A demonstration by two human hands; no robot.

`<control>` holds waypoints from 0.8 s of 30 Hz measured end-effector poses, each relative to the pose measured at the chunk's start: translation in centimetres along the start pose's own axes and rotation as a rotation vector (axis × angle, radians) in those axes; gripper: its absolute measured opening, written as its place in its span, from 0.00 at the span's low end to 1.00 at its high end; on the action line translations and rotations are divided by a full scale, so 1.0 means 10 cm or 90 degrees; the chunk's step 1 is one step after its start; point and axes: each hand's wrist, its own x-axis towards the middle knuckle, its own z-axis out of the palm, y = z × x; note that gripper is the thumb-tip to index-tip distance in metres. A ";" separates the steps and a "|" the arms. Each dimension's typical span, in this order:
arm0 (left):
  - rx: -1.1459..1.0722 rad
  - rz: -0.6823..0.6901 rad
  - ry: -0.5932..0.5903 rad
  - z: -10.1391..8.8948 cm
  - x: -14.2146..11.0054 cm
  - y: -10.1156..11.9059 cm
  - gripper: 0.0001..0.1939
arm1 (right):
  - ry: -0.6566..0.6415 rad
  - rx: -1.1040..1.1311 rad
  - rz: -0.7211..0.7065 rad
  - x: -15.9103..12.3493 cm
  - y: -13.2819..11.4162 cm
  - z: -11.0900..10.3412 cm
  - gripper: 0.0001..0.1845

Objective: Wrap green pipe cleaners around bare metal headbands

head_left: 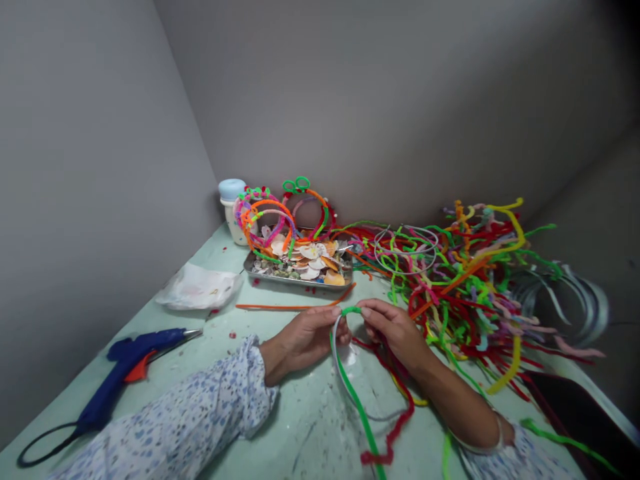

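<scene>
Between my two hands is a thin grey headband (335, 341), with a green pipe cleaner (361, 407) wrapped over the top of its arch. My left hand (307, 337) pinches the band at the left end of the green wrap. Thumb and fingers of my right hand (395, 332) are closed on the right end of that wrap. The long tail of the green pipe cleaner runs down toward the table's front. A crinkled red pipe cleaner (409, 407) hangs below my right hand; whether it is joined to the band I cannot tell.
A glue gun (135, 353) lies at left near a plastic bag (200, 287). Behind are a metal tray (300, 285) of shells, several decorated headbands (270, 207) and a lidded jar (233, 207). Right lie heaped pipe cleaners (465, 287), bare headbands (590, 300) and a dark flat object (575, 413).
</scene>
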 end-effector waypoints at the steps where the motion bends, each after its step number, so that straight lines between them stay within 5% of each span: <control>1: 0.009 0.001 0.002 0.00 0.00 0.00 0.08 | 0.000 -0.001 0.002 0.00 0.00 0.00 0.20; 15: 0.091 -0.019 0.034 0.03 -0.01 0.06 0.12 | 0.004 -0.019 -0.011 0.00 0.00 0.00 0.20; 24: -0.017 -0.084 0.049 0.09 -0.03 0.09 0.09 | -0.004 -0.003 -0.013 0.00 0.02 0.00 0.19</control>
